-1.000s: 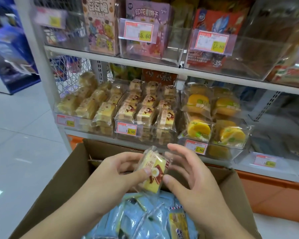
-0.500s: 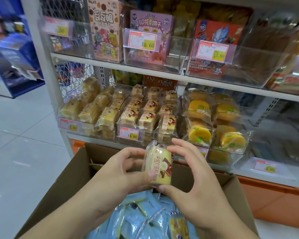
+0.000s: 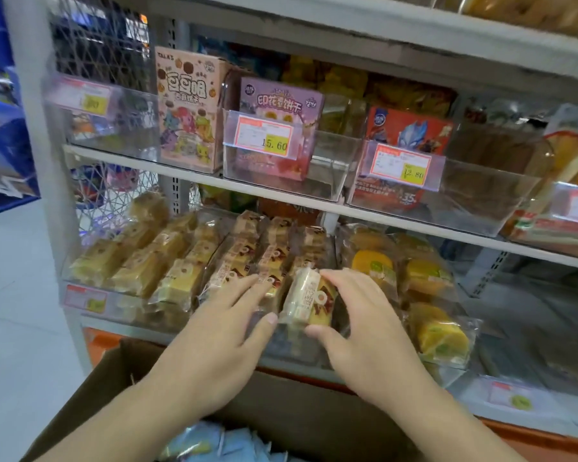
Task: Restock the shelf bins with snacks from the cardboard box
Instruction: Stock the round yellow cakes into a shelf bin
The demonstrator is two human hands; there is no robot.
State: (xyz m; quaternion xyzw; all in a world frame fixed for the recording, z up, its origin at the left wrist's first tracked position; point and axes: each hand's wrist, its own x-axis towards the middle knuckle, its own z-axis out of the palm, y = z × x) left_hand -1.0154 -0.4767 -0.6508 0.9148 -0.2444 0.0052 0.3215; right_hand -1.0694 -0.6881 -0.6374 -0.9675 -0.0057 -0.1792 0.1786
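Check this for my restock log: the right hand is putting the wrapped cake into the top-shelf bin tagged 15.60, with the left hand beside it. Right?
Not quite. The head view shows the right hand setting the wrapped cake into the middle bin on the lower shelf, among matching cakes, not the bin tagged 15.60. The left hand is beside it.

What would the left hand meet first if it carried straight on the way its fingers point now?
Probably the wrapped cakes already standing in the middle bin: the left hand lies flat with its fingers aimed up and back into that bin, beside the cake pack that the right hand pinches. Depth is hard to judge.
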